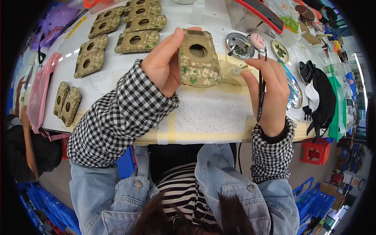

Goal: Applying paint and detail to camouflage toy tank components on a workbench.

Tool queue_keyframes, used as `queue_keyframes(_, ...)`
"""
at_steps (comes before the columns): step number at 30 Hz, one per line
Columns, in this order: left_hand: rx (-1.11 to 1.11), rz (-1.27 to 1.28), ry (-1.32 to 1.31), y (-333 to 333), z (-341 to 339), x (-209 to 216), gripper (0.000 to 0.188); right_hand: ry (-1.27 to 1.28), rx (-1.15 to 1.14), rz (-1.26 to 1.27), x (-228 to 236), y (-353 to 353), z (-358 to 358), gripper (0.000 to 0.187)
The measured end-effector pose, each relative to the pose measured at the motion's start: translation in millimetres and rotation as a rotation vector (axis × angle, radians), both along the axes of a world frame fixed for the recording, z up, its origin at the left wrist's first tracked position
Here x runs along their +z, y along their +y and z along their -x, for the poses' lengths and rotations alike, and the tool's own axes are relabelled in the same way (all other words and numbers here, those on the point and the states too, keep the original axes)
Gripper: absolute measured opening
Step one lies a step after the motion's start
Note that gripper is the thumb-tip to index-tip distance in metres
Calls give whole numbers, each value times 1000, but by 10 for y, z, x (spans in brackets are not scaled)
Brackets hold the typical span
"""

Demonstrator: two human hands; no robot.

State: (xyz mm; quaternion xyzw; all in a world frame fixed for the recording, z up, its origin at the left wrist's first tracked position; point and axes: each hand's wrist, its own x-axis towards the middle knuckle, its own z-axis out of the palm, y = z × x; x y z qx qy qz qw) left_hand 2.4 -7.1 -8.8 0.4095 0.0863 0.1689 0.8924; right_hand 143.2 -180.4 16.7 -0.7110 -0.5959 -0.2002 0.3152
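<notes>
My left hand (164,62) is closed around a camouflage-painted model tank hull (197,70) with a round hole in its top, held up over the table. To its right, my right hand (270,82) holds slim black tweezers (261,92) against the palm. The right thumb and index fingertips come close together beside a small tan stick-like piece (244,67); whether they touch it I cannot tell. Behind that hand stand a clear round dish (228,39) with small dark green bits, a pink rounded object (257,41) and a pale round dish (286,52) with green pieces.
Several similar hulls (137,41) lie in groups at the left and back. A white speckled sheet (211,113) lies at the front edge. A pink mesh basket (42,92) stands far left, a red-rimmed clear box (250,19) at the back, a black bag (326,98) at right.
</notes>
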Motion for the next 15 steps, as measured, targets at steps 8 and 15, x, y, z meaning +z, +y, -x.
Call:
queue_keyframes(8, -47, -10, -28, 14, 13, -47, 52, 465, 50, -20, 52, -504, 103, 30)
queue_keyframes(15, -30, -52, -9, 18, 10, -33, 51, 1117, 202, 165, -159, -817, 143, 19)
